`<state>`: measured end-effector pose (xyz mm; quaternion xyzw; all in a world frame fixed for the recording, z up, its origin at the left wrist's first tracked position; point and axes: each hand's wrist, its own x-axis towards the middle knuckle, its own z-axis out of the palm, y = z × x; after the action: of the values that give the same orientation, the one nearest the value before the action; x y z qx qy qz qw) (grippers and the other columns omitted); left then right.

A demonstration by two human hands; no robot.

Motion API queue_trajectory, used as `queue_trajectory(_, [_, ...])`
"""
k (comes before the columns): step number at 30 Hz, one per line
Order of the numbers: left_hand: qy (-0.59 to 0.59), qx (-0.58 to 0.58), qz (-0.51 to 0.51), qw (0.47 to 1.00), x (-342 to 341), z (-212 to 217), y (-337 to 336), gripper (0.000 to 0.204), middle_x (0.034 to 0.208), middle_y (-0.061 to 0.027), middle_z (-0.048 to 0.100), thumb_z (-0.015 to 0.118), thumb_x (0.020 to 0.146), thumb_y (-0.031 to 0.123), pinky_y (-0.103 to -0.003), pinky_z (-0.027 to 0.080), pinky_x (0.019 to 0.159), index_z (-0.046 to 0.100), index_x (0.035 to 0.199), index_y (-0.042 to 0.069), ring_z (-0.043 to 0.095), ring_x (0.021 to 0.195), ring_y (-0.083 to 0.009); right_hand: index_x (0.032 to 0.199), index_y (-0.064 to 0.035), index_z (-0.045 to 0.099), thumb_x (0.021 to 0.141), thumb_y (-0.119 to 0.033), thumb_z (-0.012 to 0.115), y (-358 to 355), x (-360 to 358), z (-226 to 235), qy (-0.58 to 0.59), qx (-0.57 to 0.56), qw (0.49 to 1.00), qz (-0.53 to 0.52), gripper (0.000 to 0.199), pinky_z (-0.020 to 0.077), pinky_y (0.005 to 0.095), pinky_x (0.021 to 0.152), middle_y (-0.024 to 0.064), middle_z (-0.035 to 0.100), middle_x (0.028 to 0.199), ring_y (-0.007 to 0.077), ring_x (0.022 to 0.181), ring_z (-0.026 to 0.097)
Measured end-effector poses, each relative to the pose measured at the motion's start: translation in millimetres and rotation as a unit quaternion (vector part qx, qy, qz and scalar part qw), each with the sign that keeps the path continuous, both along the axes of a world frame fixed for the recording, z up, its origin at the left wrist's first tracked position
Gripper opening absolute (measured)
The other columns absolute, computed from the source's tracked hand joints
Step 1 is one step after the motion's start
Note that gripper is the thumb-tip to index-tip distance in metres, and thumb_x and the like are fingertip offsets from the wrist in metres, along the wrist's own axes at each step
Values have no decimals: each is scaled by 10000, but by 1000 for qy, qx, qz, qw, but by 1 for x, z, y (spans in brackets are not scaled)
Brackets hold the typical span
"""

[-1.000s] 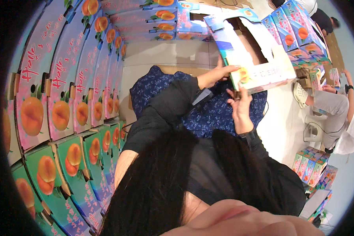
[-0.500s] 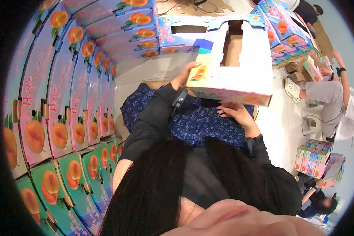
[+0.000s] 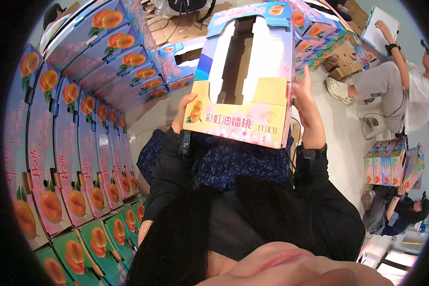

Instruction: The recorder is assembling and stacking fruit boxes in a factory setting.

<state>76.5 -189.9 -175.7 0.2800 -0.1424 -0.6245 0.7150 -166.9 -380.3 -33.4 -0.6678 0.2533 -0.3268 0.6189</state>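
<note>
Here, I am holding the box (image 3: 269, 66) above and just beyond my skirt (image 3: 238, 159): my left hand (image 3: 182, 112) is gripping its near left edge, my right hand (image 3: 310, 107) is lying open along its right side; cartons (image 3: 74, 157) are standing left.

Pale floor (image 3: 336, 125), seemingly bluish wall (image 3: 428, 155)

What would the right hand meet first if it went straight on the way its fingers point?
The right hand would probably meet the stacked peach-printed boxes beyond its fingertips, though depth is unclear here.
</note>
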Motion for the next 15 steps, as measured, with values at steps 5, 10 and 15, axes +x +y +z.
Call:
queue_trajectory(5, [27,29,63,997,-17,32,12,513,947,-142,611,599,752,346,-357,514,771,496,1133,19,620,814,-247,1420,-37,-144,708,-282,727,5,0,15,54,3,993,106,1152,247,354,1052,222,110,1464,290,1330,226])
queue_trajectory(10, [-36,43,65,996,-3,19,15,473,949,-123,606,601,743,258,-369,520,768,494,1141,25,620,828,-243,1437,-66,-95,657,-180,765,20,4,20,34,-96,990,100,1167,358,336,986,205,149,1456,286,1281,319])
queue_trajectory(15, [-51,-71,132,987,23,-13,8,518,966,-80,599,644,689,201,-367,536,770,485,1164,68,622,858,-231,1449,-120,-63,635,-107,765,60,17,30,-36,-106,985,132,1161,359,408,1003,189,251,1407,267,1249,375])
